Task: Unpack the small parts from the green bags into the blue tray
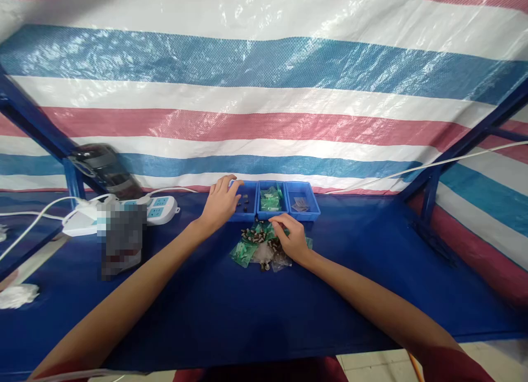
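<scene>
My left hand hovers over the left blue bin, fingers apart, with nothing visible in them. A few small dark metal pieces lie in that bin. Close to the middle bin, my right hand is at the right side of a mixed pile, thumb and fingertips drawn together. Whatever they pinch is hidden or too small to make out. Small metal fittings, green plastic packets and clear plastic pieces make up the pile. More green packets fill the middle bin. Flat clear packets lie in the right bin.
On the left of the blue table are a white power strip with plugged cables, a blurred dark object and a dark bottle. Crumpled white material lies far left. A striped tarp hangs behind, between blue frame bars.
</scene>
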### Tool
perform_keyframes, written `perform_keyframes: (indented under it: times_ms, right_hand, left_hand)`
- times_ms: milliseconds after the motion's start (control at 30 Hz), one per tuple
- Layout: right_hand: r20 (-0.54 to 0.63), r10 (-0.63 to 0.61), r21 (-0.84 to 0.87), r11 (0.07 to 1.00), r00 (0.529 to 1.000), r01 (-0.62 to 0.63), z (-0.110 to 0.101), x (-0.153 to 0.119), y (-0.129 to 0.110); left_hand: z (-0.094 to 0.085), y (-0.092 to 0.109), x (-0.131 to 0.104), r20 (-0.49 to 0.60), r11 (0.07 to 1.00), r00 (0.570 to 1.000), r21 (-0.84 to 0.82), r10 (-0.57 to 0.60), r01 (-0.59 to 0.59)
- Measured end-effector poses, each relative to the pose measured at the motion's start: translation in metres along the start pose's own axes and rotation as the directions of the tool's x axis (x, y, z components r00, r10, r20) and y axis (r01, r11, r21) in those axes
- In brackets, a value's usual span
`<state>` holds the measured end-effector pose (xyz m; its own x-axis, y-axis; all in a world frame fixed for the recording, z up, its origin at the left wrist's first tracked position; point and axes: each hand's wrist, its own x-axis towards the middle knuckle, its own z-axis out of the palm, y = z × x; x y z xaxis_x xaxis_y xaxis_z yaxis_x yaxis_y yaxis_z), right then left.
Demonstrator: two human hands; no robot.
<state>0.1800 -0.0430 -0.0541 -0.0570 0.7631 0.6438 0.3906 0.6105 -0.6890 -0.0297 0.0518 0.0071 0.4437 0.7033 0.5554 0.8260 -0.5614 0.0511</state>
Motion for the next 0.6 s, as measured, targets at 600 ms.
perform_keyframes:
  times_ms: [600]
  right_hand:
    - [0.012, -0.024, -0.025, 0.999, 1.000, 0.024, 0.000, 0.000, 0.001]
  left_hand:
    - [-0.054, 0.079, -0.052, 0.761, 0.988, 0.648, 0.075, 0.029, -0.133]
